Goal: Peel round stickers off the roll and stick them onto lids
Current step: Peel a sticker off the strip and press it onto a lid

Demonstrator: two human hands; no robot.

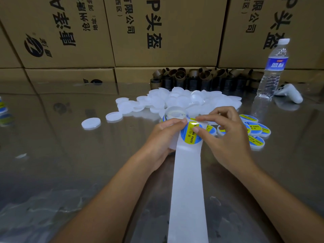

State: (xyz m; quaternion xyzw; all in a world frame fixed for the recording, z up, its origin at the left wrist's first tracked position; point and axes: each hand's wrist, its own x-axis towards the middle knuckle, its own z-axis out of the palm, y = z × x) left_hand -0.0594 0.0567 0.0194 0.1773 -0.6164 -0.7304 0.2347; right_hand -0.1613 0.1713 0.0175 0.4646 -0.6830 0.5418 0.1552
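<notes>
A sticker roll (175, 113) stands on the shiny table, and its white backing strip (187, 190) runs down toward me. A round blue and yellow sticker (190, 135) sits at the strip's upper end. My left hand (161, 139) holds the strip there, thumb at the sticker's left edge. My right hand (226, 135) pinches the sticker's top right edge with thumb and forefinger. A heap of plain white lids (182, 100) lies behind the roll. Several lids with stickers (257, 130) lie to the right of my right hand.
Loose white lids (91, 123) lie to the left. A water bottle (272, 71) and a white controller (289, 92) stand at the back right. Brown cardboard cores (196, 78) line the foot of stacked cardboard boxes (157, 32). A few stickered lids (2, 109) show at the left edge.
</notes>
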